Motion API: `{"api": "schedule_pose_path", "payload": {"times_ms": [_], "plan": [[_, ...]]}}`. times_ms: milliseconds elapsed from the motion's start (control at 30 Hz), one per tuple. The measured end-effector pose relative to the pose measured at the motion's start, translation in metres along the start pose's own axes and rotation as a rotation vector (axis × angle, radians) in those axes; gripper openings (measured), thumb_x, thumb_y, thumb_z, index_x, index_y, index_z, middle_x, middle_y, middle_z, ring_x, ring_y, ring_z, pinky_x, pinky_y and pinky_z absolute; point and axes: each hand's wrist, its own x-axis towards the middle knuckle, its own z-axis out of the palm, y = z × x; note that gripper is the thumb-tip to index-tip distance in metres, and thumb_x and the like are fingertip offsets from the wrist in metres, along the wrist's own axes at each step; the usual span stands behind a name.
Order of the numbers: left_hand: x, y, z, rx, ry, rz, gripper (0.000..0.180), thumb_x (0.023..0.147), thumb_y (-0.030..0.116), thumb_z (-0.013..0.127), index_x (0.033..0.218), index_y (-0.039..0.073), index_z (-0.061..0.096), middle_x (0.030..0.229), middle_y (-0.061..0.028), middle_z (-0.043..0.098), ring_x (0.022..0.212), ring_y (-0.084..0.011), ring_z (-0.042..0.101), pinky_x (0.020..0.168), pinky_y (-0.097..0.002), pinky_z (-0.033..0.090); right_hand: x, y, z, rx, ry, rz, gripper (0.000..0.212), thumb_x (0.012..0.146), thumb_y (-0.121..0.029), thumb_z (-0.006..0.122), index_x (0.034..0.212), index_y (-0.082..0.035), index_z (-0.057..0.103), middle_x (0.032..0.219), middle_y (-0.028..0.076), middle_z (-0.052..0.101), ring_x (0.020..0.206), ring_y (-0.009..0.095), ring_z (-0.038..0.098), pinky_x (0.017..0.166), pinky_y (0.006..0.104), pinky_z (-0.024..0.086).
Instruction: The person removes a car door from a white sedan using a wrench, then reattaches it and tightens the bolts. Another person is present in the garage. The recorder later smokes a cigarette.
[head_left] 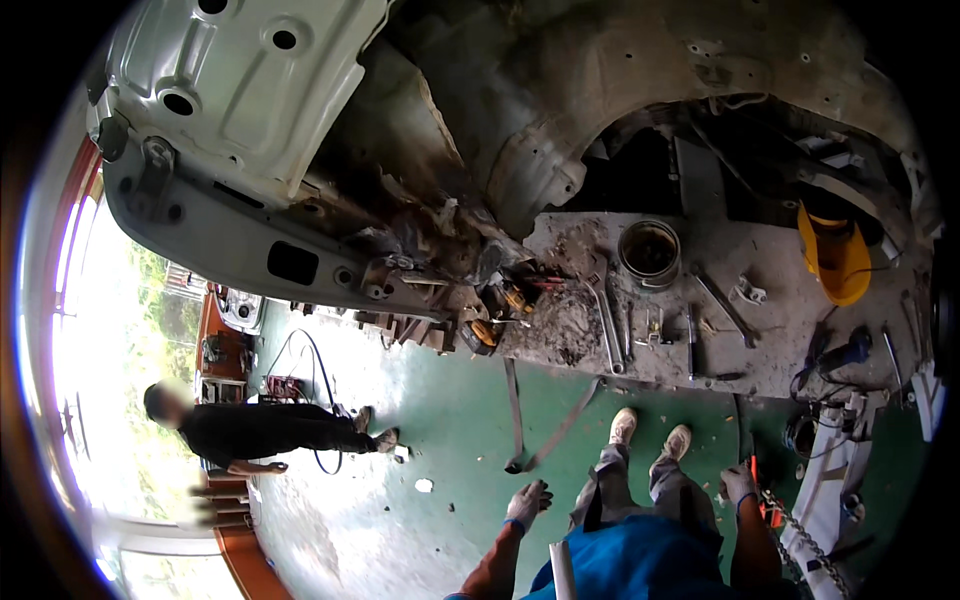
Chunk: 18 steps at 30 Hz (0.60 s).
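My left hand [528, 503], in a pale work glove, hangs above the green floor with its fingers loosely bent and nothing seen in them. On the other side of my body is my gloved right hand [738, 482], its fingers slightly curled and no held thing visible. An orange-red bar [757, 482] stands close beside it; whether they touch is unclear. Ahead of my feet, a dirty bench [640, 372] carries a large wrench [606, 318], a round tin [648, 254] with dark contents, a long-handled tool [727, 308] and a black-handled tool [691, 342].
A stripped vehicle body [540, 150] overhangs the bench. A yellow hard hat [838, 262] and a dark blue power tool [848, 350] lie right. Straps [514, 410] lie on the floor. A chain [815, 548] hangs lower right. Another person [270, 425] stands left.
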Motion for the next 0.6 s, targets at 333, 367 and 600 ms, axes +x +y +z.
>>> {"api": "schedule_pose_path", "payload": {"times_ms": [333, 367, 600], "plan": [[0.0, 0.009, -0.005, 0.076, 0.001, -0.011, 0.053, 0.103, 0.048, 0.052, 0.122, 0.0, 0.063, 0.106, -0.0146, 0.074, 0.088, -0.0222, 0.071, 0.078, -0.0342, 0.057, 0.016, -0.008, -0.019, 0.095, 0.001, -0.03, 0.013, 0.088, -0.018, 0.068, 0.093, -0.006, 0.068, 0.068, 0.005, 0.062, 0.051, 0.016, 0.06, 0.043, 0.0314, 0.048], [0.0, 0.01, -0.005, 0.087, 0.003, -0.024, 0.053, 0.103, 0.048, 0.052, 0.123, 0.0, 0.063, 0.106, -0.0148, 0.074, 0.088, -0.0223, 0.072, 0.078, -0.0342, 0.057, 0.016, -0.012, -0.018, 0.088, 0.018, -0.035, 0.013, 0.088, -0.018, 0.068, 0.093, -0.006, 0.068, 0.069, 0.005, 0.062, 0.052, 0.016, 0.06, 0.043, 0.0316, 0.048], [-0.005, 0.009, -0.007, 0.077, 0.017, -0.023, 0.055, 0.103, 0.05, 0.052, 0.124, 0.0, 0.063, 0.107, -0.015, 0.074, 0.087, -0.0232, 0.072, 0.077, -0.0341, 0.057, 0.017, -0.021, -0.008, 0.101, 0.041, -0.047, 0.01, 0.091, -0.017, 0.067, 0.097, -0.008, 0.066, 0.07, 0.004, 0.063, 0.052, 0.015, 0.06, 0.043, 0.0312, 0.048]]}}
